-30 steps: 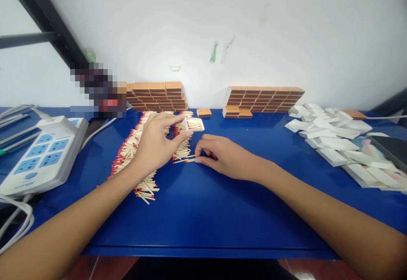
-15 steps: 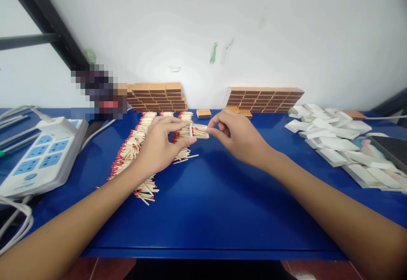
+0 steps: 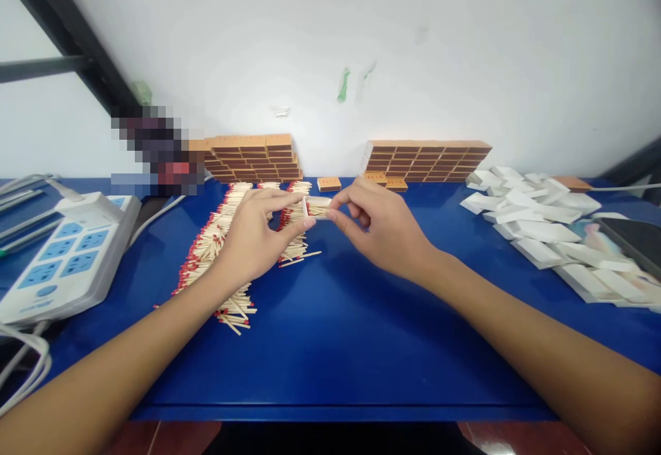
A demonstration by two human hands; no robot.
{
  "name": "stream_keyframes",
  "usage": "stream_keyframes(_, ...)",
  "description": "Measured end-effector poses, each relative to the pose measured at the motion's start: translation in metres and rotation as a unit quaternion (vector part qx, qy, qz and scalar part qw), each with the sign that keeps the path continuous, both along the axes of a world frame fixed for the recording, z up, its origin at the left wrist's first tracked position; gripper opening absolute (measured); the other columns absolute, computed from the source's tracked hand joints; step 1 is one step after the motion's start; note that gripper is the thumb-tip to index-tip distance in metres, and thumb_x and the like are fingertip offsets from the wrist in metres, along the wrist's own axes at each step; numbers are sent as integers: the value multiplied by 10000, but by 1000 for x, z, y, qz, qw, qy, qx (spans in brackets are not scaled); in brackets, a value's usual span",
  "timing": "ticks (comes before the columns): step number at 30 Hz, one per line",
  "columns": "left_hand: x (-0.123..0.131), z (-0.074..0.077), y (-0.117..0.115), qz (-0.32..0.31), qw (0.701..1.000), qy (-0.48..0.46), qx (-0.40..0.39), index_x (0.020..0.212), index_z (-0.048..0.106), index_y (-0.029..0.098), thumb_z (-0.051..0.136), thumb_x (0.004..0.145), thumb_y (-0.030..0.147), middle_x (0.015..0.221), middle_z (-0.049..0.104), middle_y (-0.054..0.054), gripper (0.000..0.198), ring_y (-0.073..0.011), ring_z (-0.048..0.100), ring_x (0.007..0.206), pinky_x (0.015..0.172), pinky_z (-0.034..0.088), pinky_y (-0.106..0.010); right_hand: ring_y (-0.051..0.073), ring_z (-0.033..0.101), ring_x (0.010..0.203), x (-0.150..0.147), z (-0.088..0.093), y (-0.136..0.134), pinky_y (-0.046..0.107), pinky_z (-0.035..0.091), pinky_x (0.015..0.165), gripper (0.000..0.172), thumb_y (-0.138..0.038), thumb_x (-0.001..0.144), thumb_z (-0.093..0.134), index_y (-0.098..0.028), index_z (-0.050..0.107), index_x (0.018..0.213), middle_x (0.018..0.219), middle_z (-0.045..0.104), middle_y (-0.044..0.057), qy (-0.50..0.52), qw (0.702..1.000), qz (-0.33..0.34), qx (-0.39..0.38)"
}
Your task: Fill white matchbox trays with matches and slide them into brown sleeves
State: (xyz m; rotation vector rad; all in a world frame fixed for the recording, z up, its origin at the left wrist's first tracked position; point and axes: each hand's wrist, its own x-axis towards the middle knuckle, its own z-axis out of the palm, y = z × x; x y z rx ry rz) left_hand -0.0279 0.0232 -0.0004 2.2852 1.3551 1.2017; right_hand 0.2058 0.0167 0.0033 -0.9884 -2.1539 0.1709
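Observation:
Above the blue table, a small white matchbox tray (image 3: 304, 208) with red-tipped matches (image 3: 316, 211) inside is between my hands. My left hand (image 3: 258, 228) grips the tray's left end, thumb below and fingers above. At the tray's right end, my right hand (image 3: 379, 224) has thumb and forefinger pinched together on the ends of the matches and the tray edge; its other fingers are curled. A heap of loose matches (image 3: 211, 241) lies under and beside my left hand. Just behind the tray rests a closed orange matchbox (image 3: 329, 184).
Matchboxes are stacked against the wall at left (image 3: 253, 155) and right (image 3: 428, 160), with two loose boxes (image 3: 386, 181) in front. White empty trays (image 3: 542, 228) pile up on the right near a dark phone (image 3: 633, 238). A power strip (image 3: 72, 255) with cables occupies the left.
My right hand has moved slightly left, its fingertips now covering more of the tray's right end. The tray has turned a little in my left hand; the view has shifted slightly.

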Motion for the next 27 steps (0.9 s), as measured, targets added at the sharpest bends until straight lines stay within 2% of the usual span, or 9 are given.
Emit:
stream_keyframes(3, -1, 3, 0, 31, 999, -9, 15, 1169, 834, 275, 809, 877, 538, 1184, 815, -49, 393, -306, 705, 1134, 1043, 513, -474, 150, 524, 741, -7, -8, -7, 299, 403, 693, 73, -257, 1025, 631, -201, 665, 994, 918, 594, 24, -54, 996, 41, -57)
stream_keyframes(6, -1, 5, 0, 44, 999, -11, 21, 1170, 833, 281, 813, 870, 542, 1188, 814, -43, 398, -305, 706, 1136, 1064, 503, -481, 156, 551, 775, -11, -15, -10, 307, 416, 705, 63, -249, 1020, 646, -190, 661, 1002, 988, 621, 39, -130, 980, 46, -143)
stream_keyframes(9, -1, 6, -1, 44, 999, -8, 19, 1186, 827, 263, 813, 870, 534, 1193, 811, -51, 417, -305, 699, 1146, 1063, 500, -480, 163, 564, 806, -12, -14, -11, 310, 426, 721, 108, -225, 1048, 602, -186, 639, 955, 990, 636, 43, -153, 969, 55, -187)
stream_keyframes(15, 0, 7, -4, 43, 999, -3, 22, 1183, 824, 264, 805, 878, 525, 1195, 807, -55, 402, -300, 688, 1162, 1062, 505, -462, 169, 591, 851, -20, -5, -21, 310, 434, 742, 114, -213, 1054, 604, -194, 635, 945, 1012, 658, 44, -138, 965, 75, -212)
stream_keyframes(19, 0, 6, -4, 43, 999, -5, 30, 1195, 823, 248, 813, 879, 508, 1188, 809, -59, 409, -296, 687, 1149, 1043, 513, -453, 156, 559, 798, -32, -12, -29, 309, 410, 718, 88, -202, 1043, 618, -182, 636, 959, 1006, 644, 44, -147, 966, 70, -199)
stream_keyframes(23, 0, 5, -4, 39, 999, -1, 26, 1205, 819, 235, 803, 890, 511, 1202, 804, -62, 419, -292, 679, 1165, 1056, 502, -449, 159, 554, 794, -40, -17, -30, 311, 398, 724, 52, -224, 1028, 648, -181, 639, 1056, 1021, 636, 40, -134, 973, 43, -183)
stream_keyframes(27, -1, 4, -3, 41, 999, 9, 28, 1203, 822, 244, 797, 894, 516, 1199, 803, -62, 412, -299, 675, 1167, 1058, 496, -461, 162, 576, 824, -40, -16, -29, 303, 402, 742, 64, -196, 1047, 615, -184, 647, 993, 1013, 640, 36, -145, 967, 46, -204)
